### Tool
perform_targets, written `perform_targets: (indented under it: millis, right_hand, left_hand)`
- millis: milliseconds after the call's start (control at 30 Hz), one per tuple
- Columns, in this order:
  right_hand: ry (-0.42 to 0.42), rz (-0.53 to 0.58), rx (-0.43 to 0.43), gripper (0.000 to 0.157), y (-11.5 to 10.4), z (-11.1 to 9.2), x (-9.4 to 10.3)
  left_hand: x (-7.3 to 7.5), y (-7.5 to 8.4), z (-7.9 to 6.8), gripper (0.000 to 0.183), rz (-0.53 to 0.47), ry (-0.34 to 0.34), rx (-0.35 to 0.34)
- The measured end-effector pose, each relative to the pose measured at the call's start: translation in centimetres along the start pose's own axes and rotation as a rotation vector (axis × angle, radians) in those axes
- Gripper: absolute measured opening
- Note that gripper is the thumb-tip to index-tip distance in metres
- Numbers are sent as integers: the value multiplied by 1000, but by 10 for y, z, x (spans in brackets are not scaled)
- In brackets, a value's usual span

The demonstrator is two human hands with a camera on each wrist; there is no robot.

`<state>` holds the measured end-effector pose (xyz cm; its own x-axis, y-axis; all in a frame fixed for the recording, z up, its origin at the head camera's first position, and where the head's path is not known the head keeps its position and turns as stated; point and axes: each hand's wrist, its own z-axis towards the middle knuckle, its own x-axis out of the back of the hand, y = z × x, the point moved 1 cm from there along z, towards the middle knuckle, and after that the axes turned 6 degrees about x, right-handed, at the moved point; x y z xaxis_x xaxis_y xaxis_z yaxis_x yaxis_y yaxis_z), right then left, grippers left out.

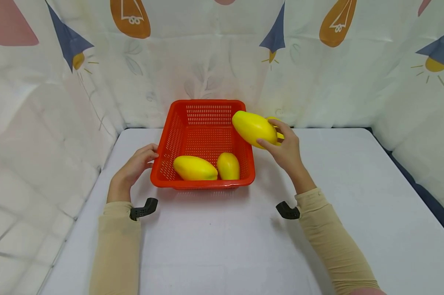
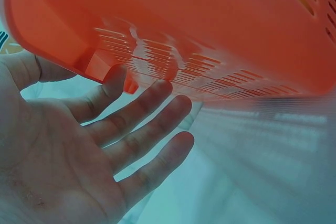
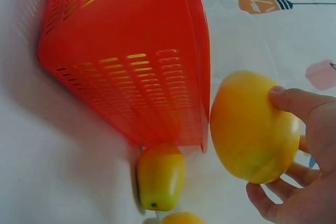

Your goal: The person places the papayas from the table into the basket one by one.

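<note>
My right hand [image 1: 286, 149] grips a large yellow papaya [image 1: 254, 128] by its right end, raised over the right rim of the red plastic basket [image 1: 203, 184]. In the right wrist view, thumb and fingers lie on opposite sides of the papaya [image 3: 254, 127]. A long yellow fruit [image 1: 195, 168] and a smaller yellow fruit [image 1: 228, 166] lie inside the basket near its front wall. My left hand [image 1: 137, 164] is at the basket's left side, its fingertips at the outer wall. The left wrist view shows these fingers loosely extended beneath the rim, holding nothing.
Beyond the basket's right side, a yellow fruit [image 3: 160, 177] lies on the white table, with part of another yellow fruit [image 3: 182, 219] at the frame's edge. A patterned white curtain [image 1: 214, 61] hangs behind the table.
</note>
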<state>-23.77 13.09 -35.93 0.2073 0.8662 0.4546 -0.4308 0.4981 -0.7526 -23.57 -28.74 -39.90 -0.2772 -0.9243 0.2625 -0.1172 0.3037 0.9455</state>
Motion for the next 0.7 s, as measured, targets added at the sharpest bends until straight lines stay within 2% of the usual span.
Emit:
perform_targets:
  millis: [700]
  right_hand:
    - [-51, -4, 24, 61, -7, 6, -10]
  left_hand:
    - [0, 0, 0, 23, -9, -3, 6]
